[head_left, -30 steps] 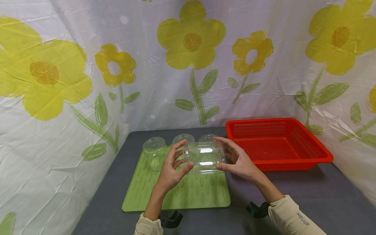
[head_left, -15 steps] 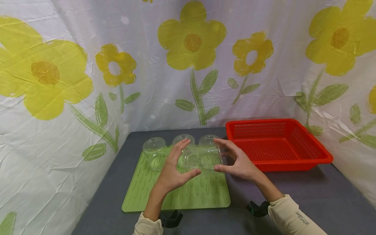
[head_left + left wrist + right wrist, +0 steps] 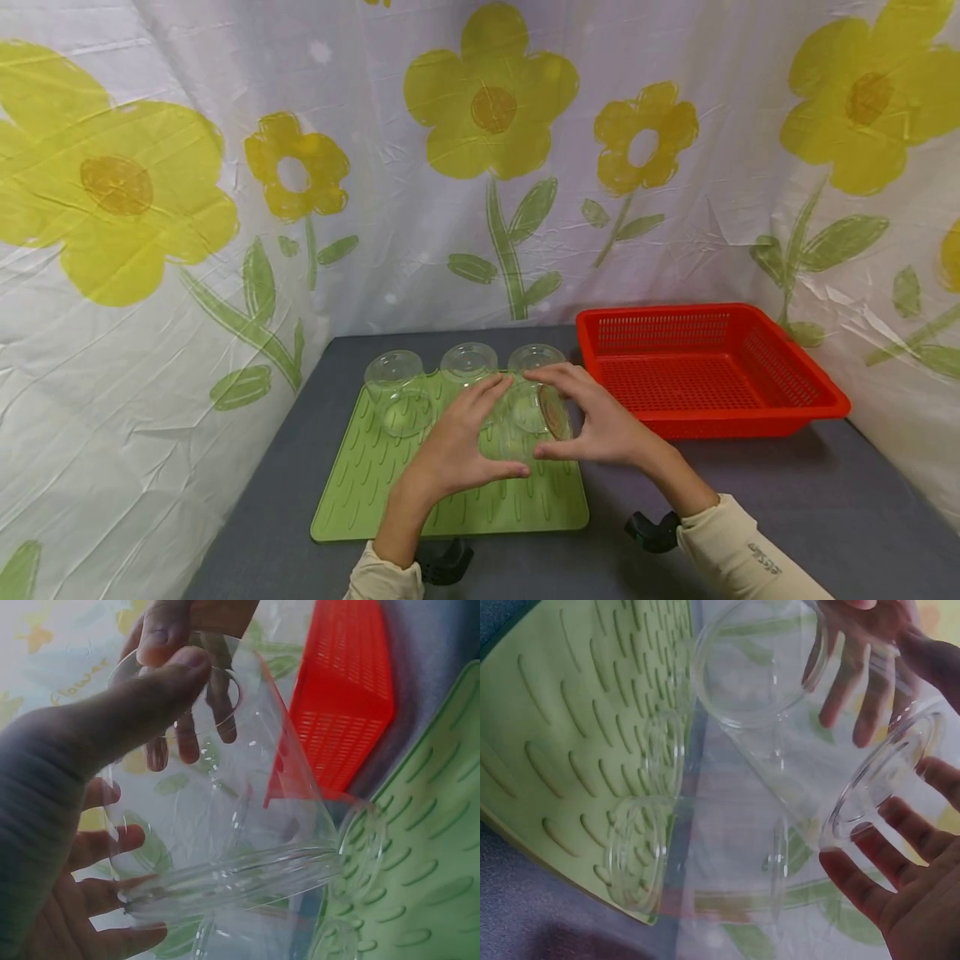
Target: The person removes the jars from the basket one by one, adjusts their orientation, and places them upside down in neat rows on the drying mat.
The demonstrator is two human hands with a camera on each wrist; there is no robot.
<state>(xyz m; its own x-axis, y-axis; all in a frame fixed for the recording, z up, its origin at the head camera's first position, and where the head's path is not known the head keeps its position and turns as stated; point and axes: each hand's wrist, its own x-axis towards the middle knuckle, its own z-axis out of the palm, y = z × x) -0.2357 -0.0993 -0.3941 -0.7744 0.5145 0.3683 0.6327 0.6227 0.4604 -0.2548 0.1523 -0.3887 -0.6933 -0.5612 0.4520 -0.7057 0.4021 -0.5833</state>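
Observation:
A clear plastic jar point(image 3: 517, 425) is held between both hands above the green ridged mat point(image 3: 450, 500). My left hand point(image 3: 453, 450) holds it with the fingers on the far side and the thumb nearer me. On its right side, my right hand point(image 3: 600, 421) grips around the round end, fingers and thumb spread across it. In the left wrist view the jar point(image 3: 217, 787) tilts, its ridged rim low. The right wrist view shows fingertips of the right hand point(image 3: 922, 877) touching the edge of the jar's point(image 3: 780, 742) flat end.
Three similar clear jars stand along the mat's back part: a left jar point(image 3: 393, 387), a middle jar point(image 3: 468, 360) and a right jar point(image 3: 537, 357). A red perforated basket point(image 3: 705, 412) sits on the dark table point(image 3: 262, 517) at the right. A flowered curtain point(image 3: 375, 275) hangs behind.
The held jar has turned from lying level across the hands to a tilted pose and sits slightly lower. My left hand has moved right, closer to the right hand.

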